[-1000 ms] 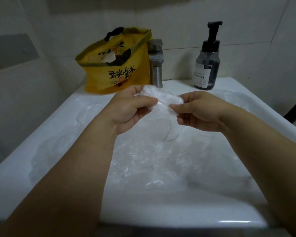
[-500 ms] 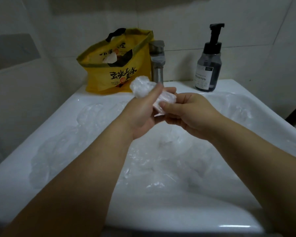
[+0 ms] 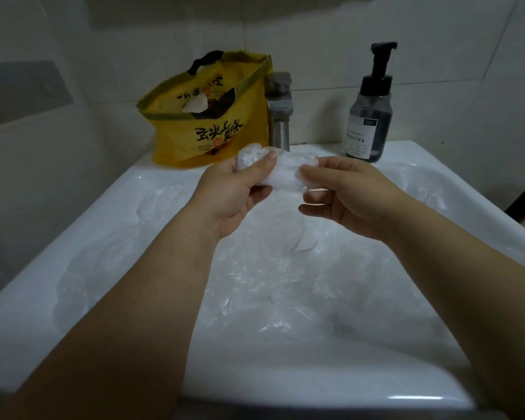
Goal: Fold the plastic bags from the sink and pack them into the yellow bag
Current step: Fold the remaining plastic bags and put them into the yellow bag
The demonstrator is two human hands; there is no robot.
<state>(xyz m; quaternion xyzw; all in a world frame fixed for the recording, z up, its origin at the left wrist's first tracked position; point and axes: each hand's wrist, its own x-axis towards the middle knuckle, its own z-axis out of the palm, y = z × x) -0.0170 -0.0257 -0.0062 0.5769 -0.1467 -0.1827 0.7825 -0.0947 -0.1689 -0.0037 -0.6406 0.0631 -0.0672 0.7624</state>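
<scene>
Head view: left hand [image 3: 234, 195] and right hand [image 3: 349, 198] pinch one folded plastic bag [image 3: 285, 172] over the sink [image 3: 315, 389], clear of its rim; perhaps several loose bags [image 3: 270, 283] below; one yellow bag [image 3: 212, 131] behind, open.

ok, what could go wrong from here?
1. The folded bag is only pinched between left hand and right hand; springy film may unfold once one hand lets go.
2. The yellow bag looks soft with a sagging mouth, close beside the faucet; a one-handed drop could miss or tip it.
3. The loose bags are clear against the white sink; one could get overlooked.
</scene>
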